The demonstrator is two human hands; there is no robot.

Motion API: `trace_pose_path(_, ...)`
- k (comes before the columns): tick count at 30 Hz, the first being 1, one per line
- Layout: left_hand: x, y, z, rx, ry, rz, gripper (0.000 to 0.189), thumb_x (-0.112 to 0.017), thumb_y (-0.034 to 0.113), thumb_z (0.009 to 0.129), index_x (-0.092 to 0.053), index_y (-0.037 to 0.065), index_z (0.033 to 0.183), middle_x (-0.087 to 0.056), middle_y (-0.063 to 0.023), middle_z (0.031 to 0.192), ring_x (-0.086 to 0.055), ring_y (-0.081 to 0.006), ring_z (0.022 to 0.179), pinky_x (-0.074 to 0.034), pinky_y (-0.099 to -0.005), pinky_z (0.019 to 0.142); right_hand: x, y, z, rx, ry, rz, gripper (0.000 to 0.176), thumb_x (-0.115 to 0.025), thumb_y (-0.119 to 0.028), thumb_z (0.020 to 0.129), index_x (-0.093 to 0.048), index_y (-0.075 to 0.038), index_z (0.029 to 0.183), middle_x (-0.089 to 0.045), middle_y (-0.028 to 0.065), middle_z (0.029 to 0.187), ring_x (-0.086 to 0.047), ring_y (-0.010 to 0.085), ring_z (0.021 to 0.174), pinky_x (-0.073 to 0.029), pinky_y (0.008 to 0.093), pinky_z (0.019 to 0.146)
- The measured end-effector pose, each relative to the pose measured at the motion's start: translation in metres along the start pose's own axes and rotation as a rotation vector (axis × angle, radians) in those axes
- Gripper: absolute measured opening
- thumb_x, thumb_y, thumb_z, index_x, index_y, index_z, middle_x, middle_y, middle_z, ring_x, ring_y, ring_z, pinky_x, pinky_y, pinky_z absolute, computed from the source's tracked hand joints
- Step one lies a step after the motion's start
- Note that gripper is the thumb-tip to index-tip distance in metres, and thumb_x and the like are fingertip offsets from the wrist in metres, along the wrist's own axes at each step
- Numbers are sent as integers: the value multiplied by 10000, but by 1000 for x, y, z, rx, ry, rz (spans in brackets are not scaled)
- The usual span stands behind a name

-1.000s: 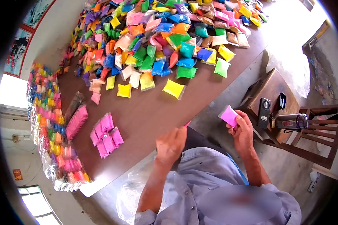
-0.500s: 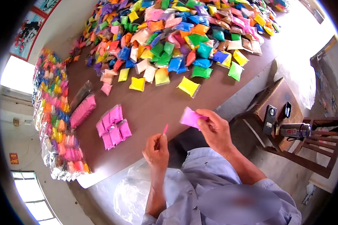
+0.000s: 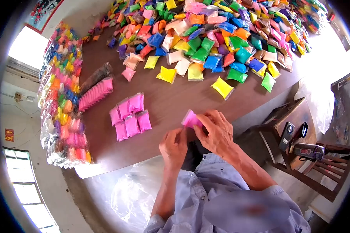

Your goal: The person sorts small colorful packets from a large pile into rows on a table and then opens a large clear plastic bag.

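Note:
A small pink packet (image 3: 191, 119) is pinched between the thumb and fingers of my right hand (image 3: 217, 134), above the brown table (image 3: 163, 101) near its front edge. Close to the packet's left side is my left hand (image 3: 173, 147), its thumb and forefinger pressed together; what they hold, if anything, is hidden. Left of my hands, several pink packets (image 3: 131, 125) lie side by side in two rows. Behind them to the left, a long row of pink packets (image 3: 96, 94) lies beside a dark clear-wrapped bundle (image 3: 97, 79).
A large heap of coloured packets (image 3: 200, 50) covers the table's back. Bagged stacks (image 3: 62, 101) line the left edge. At right, a small wooden table (image 3: 295, 112) carries a phone-like device (image 3: 287, 136) and a flask (image 3: 309, 150). Clear plastic (image 3: 132, 194) hangs below the front edge.
My left hand has moved up and right to the packet, and the thin pink piece at its fingertips no longer shows. The camera view has shifted.

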State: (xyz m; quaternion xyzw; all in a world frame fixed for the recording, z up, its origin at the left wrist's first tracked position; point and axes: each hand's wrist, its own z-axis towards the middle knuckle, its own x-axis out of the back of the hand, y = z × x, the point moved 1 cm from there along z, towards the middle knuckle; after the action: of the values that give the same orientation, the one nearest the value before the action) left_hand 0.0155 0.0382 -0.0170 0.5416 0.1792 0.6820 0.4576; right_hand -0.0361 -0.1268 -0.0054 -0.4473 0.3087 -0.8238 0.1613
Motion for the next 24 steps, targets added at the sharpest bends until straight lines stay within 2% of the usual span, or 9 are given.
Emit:
trace_pose_path(3,-1,-2,5,-4,-20,10,69,-780,24,892,-737,-5,938,-703,-145,783,-664,-216,648,-524,-324,620,-2,-1,3,108,-31,-38,322,-798,-145,830,-693,-150,1134,-633,61,1099,-677,300,924,-576,399,730)
trace_pose_path(5,1,-6,8,-10,-27,20,69,-781,23,887,-734,-6,927,-699,-148,775,-667,-224,646,-524,-328,618,-9,4,3,208,29,-48,333,-835,-114,758,-740,-144,1077,-642,47,1041,-674,257,881,-571,359,722)
trace_pose_path(7,3,-12,14,-4,-24,112,93,-780,45,873,-694,49,838,-685,-126,746,-684,-320,647,-526,-398,585,-12,9,3,238,44,-39,341,-842,-113,745,-748,-146,1071,-640,51,1039,-673,253,871,-571,352,718)
trace_pose_path(12,12,-11,33,72,-4,154,68,-767,89,893,-714,72,853,-680,-112,739,-681,-314,655,-519,-400,587,-14,16,1,253,88,21,375,-862,-117,710,-762,-141,1071,-641,62,1033,-674,245,838,-570,342,705)
trace_pose_path(14,13,-4,34,-65,-42,102,64,-754,123,914,-721,81,879,-684,-103,780,-682,-317,668,-523,-404,586,-15,16,0,251,105,46,372,-867,-110,700,-762,-128,1056,-646,69,1023,-679,247,828,-572,346,704)
trace_pose_path(18,0,6,29,-174,-106,92,59,-747,134,926,-718,84,916,-679,-95,817,-681,-320,679,-526,-419,581,-14,18,0,261,87,55,353,-866,-97,691,-762,-113,1028,-651,71,1010,-681,252,836,-573,347,705)
trace_pose_path(21,-6,10,37,-212,-207,170,51,-758,106,916,-728,72,940,-670,-112,830,-677,-352,711,-524,-435,597,-15,19,2,291,126,66,328,-868,-92,686,-759,-98,996,-654,76,993,-679,256,831,-570,348,699)
trace_pose_path(24,-8,7,54,-300,-274,336,74,-744,148,931,-721,79,947,-660,-100,851,-673,-359,709,-528,-450,600,-15,17,3,307,135,85,305,-863,-90,689,-753,-92,973,-659,73,973,-676,256,819,-566,347,691)
